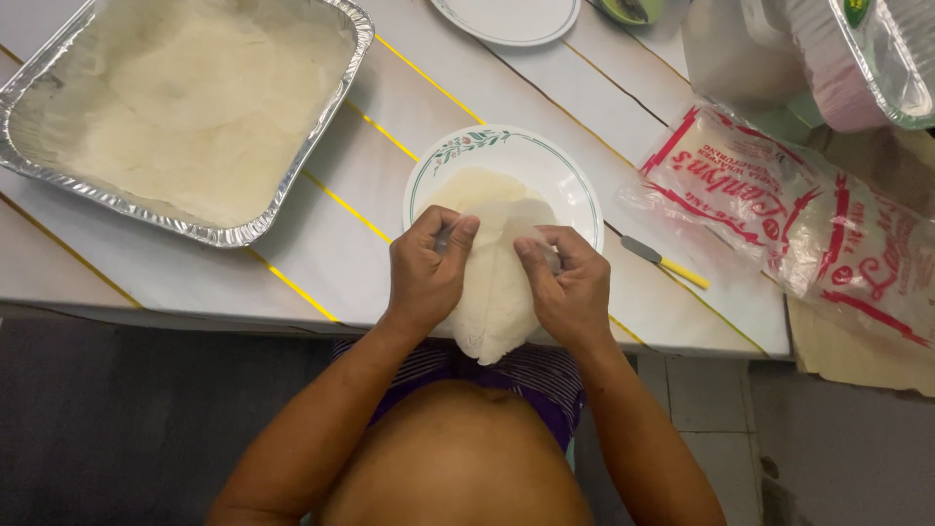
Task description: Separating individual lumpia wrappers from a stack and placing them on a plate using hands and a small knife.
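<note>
Both hands [497, 273] on thin wrapper [494, 312]

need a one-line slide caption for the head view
Both hands, left hand and right hand, peel a thin pale wrapper over a floral-rimmed plate, foil tray of wrappers nearby.

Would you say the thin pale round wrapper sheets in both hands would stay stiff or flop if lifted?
The thin pale round wrapper sheets probably flop: their lower edge droops past the table edge. They look light and tearable, since both hands' fingers pinch them delicately.

Both hands' grip [497, 258] on thin pale wrapper [495, 302] above white plate [570, 185].
</note>
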